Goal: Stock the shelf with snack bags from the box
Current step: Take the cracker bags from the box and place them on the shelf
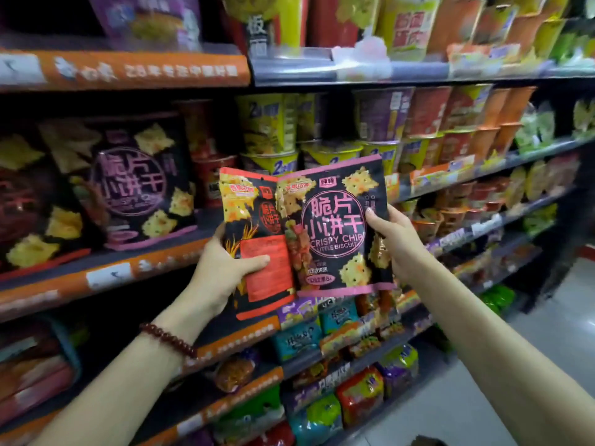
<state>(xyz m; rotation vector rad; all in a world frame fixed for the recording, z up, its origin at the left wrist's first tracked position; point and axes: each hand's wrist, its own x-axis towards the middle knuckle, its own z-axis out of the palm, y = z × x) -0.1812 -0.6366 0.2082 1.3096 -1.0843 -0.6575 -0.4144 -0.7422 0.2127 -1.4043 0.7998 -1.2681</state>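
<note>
Landmark = black steel shelf with the orange price strip (106, 278), mid-left.

- On that shelf: glossy black foil biscuit bags with pink trim (135, 185), standing upright, facing out. Same product as what's in the hands, so this looks like the target slot.
- Just right of the shelf's end, held up in front of it: left hand (225, 272) grips a black foil snack bag with red trim (257, 236) at its lower left edge, thumb curled across the red label panel, fingers behind.
- Touching it, overlapping on the right: a black foil snack bag with pink trim, "Crispy Chip" print (338, 226). Right hand (396, 239) pinches its right edge, thumb on the front face, fingers behind.
- Box: not in view.

Handling, my read: bags likely light, air-puffed, film slick and crinkly. Contents are thin crackers, so fragile; don't squeeze the belly. Take hold at the flat sealed edges or side seams, as now. Flat bottom seam may not stand alone; lean it against the shelved bags.

Right of the shelf: paper noodle cups in yellow, purple and red (402, 123), stacked; soft multipacks lower down.
</note>
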